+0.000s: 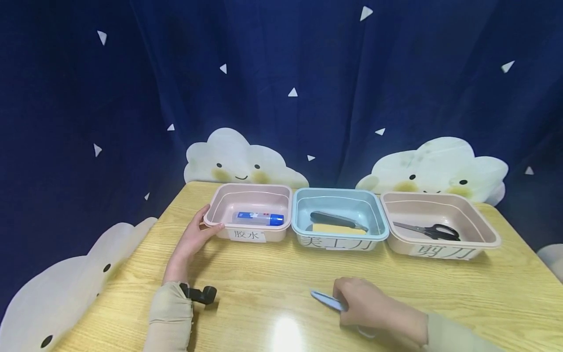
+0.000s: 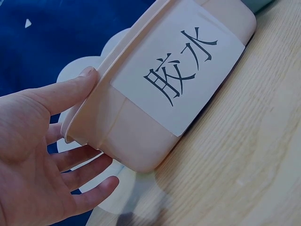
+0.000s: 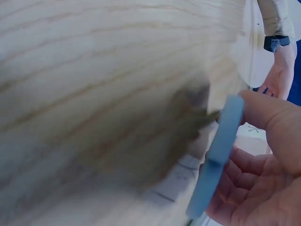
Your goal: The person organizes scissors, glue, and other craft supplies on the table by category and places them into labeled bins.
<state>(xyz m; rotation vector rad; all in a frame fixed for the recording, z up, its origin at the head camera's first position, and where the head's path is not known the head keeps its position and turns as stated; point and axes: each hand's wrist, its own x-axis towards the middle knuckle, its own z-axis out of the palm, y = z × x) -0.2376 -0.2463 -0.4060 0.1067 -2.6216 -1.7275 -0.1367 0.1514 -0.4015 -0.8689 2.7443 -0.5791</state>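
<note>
My left hand [image 1: 195, 235] grips the left end of a pink plastic bin [image 2: 136, 141], thumb at the front rim and fingers around the side. In that bin lies a clear glue tube [image 1: 257, 218] with a blue cap. Lower right, over the table, my right hand [image 1: 362, 302] pinches a slim light blue tool [image 3: 221, 153] between thumb and fingers. One narrow end of it points left in the head view; the hand hides its middle, and I cannot tell its exact kind.
A blue bin [image 1: 299, 230] holds a dark utility knife [image 1: 336, 219] and a yellow item [image 1: 338, 229]. Right of it, a beige bin [image 1: 490, 243] contains black-handled scissors [image 1: 433, 231]. The bins stand side by side along the back of the wooden table [image 1: 259, 283], before a dark blue curtain [image 1: 264, 49].
</note>
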